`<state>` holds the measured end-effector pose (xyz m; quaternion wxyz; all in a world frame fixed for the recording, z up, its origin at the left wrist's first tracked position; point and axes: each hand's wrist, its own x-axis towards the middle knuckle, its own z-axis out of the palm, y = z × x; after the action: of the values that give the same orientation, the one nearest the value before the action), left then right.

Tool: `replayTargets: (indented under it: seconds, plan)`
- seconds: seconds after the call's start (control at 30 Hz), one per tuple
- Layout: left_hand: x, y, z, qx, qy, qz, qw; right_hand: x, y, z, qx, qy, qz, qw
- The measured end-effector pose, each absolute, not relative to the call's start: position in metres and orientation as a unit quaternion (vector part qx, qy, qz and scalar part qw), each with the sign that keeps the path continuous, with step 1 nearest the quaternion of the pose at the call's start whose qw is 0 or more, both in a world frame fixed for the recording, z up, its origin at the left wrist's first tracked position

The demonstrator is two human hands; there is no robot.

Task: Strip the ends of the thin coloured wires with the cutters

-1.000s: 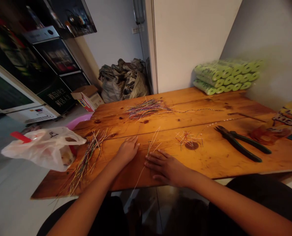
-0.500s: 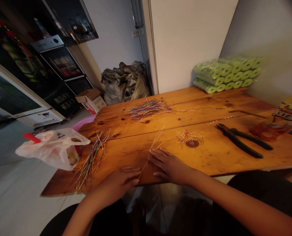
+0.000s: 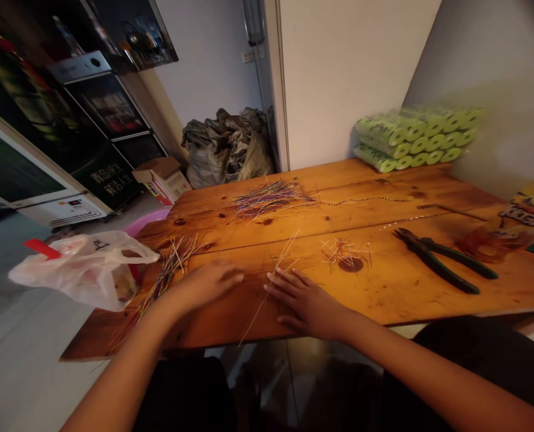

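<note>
My right hand (image 3: 305,303) lies flat on the wooden table (image 3: 384,288), fingers spread, over a few thin pale wires (image 3: 271,294). It does not visibly grip them. My left hand (image 3: 208,282) rests open to the left of those wires, holding nothing, nearest a loose bundle of multicoloured wires (image 3: 165,279). A larger heap of coloured wires (image 3: 267,200) lies farther back, with a thin beaded strand (image 3: 361,201) running right from it. A small tangle of wire pieces (image 3: 341,252) lies right of my right hand.
Black-handled pliers (image 3: 433,261) lie on the table's right side, beyond them a crumpled snack bag (image 3: 528,210). A white plastic bag (image 3: 87,270) overhangs the left edge. Green rolls (image 3: 413,138) are stacked against the wall at the back.
My left hand has moved from beside the thin wires, back toward the table's near edge, then out left toward the multicoloured bundle. My right hand has stayed almost in place.
</note>
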<state>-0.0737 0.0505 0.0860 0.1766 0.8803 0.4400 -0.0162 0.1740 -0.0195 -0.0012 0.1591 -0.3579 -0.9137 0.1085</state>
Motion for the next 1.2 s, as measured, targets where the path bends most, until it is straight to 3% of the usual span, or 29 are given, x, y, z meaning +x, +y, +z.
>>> replayTargets:
  seconds: [0.1, 0.23, 0.53, 1.2]
  plan:
    - [-0.066, 0.101, 0.065, 0.85, 0.527, 0.011, 0.027, 0.174, -0.019, 0.001, -0.359, -0.914, 0.111, 0.153]
    - [-0.053, 0.14, 0.03, 0.822, 0.568, 0.023, -0.016, 0.175, -0.018, 0.002, -0.365, -0.91, 0.115, 0.158]
    - [-0.039, 0.149, 0.014, 0.78, 0.622, 0.024, -0.06, 0.174, -0.018, 0.0, -0.375, -0.905, 0.12, 0.162]
    - [-0.032, 0.128, 0.031, 0.825, 0.548, -0.047, -0.134, 0.174, -0.018, 0.004, -0.381, -0.9, 0.137, 0.163]
